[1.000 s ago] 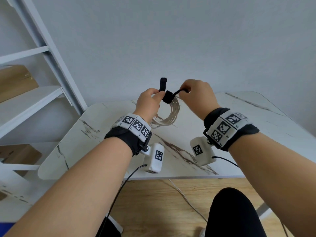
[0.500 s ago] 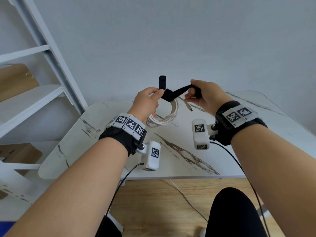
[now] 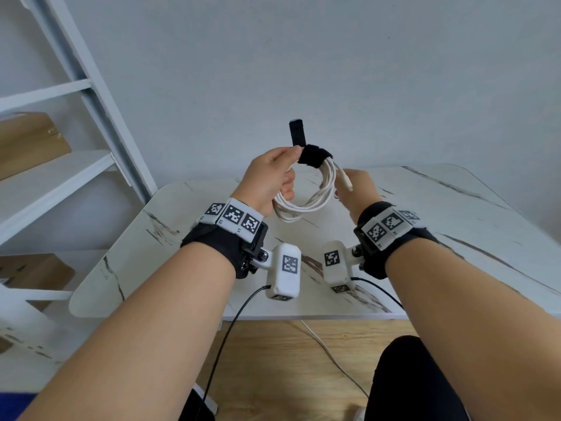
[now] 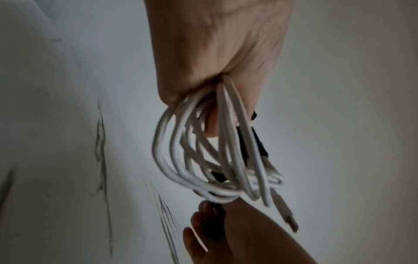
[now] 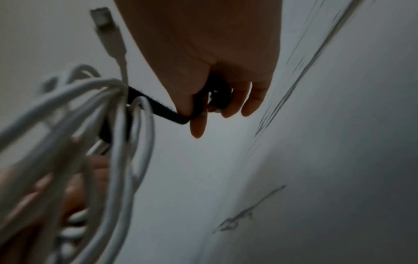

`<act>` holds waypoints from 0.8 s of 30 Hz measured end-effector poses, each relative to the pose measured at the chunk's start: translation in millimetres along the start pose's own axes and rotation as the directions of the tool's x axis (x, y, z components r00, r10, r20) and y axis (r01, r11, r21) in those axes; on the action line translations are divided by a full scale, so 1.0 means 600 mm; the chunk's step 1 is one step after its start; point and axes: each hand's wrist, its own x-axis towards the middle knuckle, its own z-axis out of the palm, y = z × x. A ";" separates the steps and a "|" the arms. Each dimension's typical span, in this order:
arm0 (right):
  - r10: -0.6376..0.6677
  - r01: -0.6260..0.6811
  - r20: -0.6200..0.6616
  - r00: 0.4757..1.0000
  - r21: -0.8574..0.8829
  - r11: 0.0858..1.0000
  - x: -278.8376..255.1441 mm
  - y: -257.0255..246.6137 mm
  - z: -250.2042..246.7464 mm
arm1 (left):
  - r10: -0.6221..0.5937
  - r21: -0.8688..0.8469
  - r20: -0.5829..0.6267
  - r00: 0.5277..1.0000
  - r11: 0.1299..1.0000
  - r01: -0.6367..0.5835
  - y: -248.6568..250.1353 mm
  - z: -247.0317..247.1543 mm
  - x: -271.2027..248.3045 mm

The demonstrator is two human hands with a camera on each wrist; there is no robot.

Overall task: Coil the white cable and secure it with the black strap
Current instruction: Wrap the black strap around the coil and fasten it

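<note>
The white cable [image 3: 306, 199] hangs as a coil of several loops above the marble table [image 3: 455, 214]. My left hand [image 3: 270, 177] grips the coil [image 4: 203, 160] at its top, fingers curled round the loops. The black strap [image 3: 312, 154] wraps the top of the coil, and one short end [image 3: 297, 133] stands straight up. My right hand [image 3: 355, 189] sits just right of the coil and a little lower. In the right wrist view its thumb and fingers pinch the strap's free end [image 5: 162, 110], pulled taut from the coil [image 5: 117, 142]. A white plug [image 5: 106, 26] sticks out beside that hand.
White shelves [image 3: 60, 171] with brown cardboard boxes [image 3: 27, 144] stand at the left. A plain grey wall lies behind the table. Black leads [image 3: 230, 329] hang from the wrist cameras over the wooden floor. My knee [image 3: 409, 378] is below the table's near edge.
My right hand has carried the strap's free end from up and to the right down round the coil. The coil and my left hand have risen slightly.
</note>
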 end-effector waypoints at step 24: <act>-0.012 -0.347 0.526 0.850 0.576 0.740 -0.005 -0.018 -0.010 | 0.138 0.171 -0.157 0.978 0.979 -0.111 -0.009 -0.014 0.015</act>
